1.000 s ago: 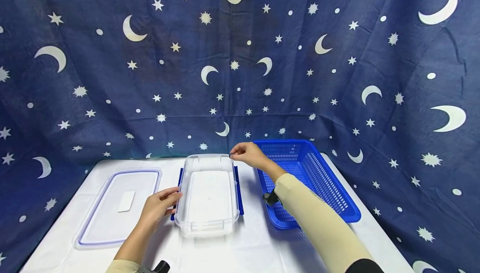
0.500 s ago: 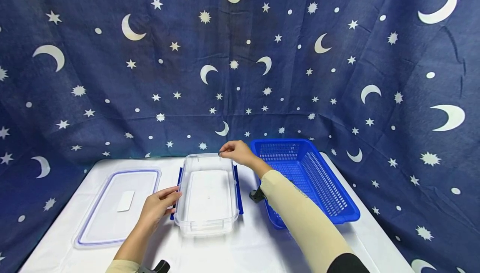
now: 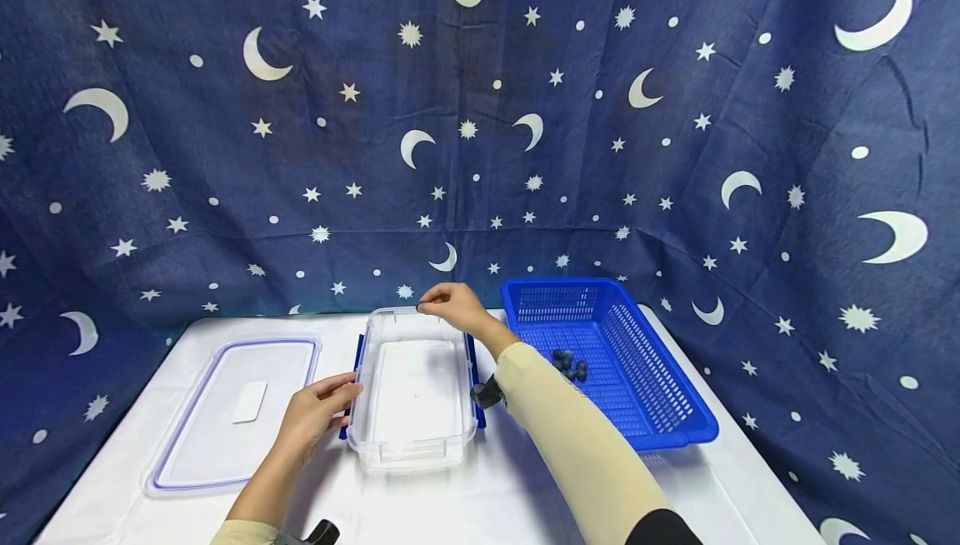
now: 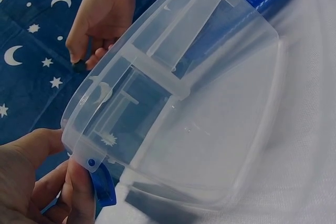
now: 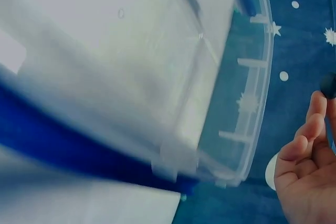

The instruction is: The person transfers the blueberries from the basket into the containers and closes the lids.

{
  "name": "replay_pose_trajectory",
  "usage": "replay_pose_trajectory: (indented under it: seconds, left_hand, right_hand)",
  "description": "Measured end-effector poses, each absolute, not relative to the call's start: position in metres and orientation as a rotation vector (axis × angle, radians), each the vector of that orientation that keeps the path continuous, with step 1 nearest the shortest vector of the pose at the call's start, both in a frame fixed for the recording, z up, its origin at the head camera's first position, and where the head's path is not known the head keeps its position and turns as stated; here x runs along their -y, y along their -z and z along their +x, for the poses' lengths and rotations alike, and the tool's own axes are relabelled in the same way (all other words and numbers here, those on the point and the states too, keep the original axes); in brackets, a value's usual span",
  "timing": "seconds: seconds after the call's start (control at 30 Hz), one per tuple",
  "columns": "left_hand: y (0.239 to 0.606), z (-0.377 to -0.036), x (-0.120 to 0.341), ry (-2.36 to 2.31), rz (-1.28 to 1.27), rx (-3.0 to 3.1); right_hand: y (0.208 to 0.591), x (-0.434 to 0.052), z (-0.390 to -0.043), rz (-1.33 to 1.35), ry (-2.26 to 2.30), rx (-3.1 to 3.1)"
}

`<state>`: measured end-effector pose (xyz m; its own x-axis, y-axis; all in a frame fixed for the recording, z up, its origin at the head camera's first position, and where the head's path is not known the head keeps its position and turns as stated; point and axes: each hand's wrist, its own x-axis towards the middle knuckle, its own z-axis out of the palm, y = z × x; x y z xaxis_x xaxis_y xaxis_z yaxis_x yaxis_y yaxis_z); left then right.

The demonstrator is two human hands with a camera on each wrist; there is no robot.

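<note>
Two hands work the clear container: left hand grips its side latch, right hand pinches a small dark berry over its far rim.

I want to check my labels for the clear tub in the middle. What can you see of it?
The clear plastic container is a shallow rectangular tub with rounded corners, lidless and empty, upright on the white table. Blue latch flaps hang at its long sides. The left hand holds its left side at a flap; the right hand, pinching something small and dark, hovers at its far rim.
</note>
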<state>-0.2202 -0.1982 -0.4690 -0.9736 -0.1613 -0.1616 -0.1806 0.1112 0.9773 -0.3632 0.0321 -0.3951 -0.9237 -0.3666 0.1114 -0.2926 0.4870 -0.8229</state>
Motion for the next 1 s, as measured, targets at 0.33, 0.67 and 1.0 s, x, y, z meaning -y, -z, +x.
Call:
replay_pose_trajectory:
  seconds: [0.33,0.67,1.0]
  left_hand:
    - [0.471,-0.222,0.198,-2.072,-0.355,-2.320]
    - [0.473,-0.223,0.199,-2.059,-0.362,-2.320]
    - [0.472,-0.221,0.198,-2.073,-0.365,-2.320]
  right_hand:
    - [0.410,-0.015,-0.358,-0.547,1.494,-2.593]
    - [0.427,-0.005,-0.354,-0.383,1.536,-2.537]
    - [0.445,0.004,-0.350,-0.366,1.546,-2.562]
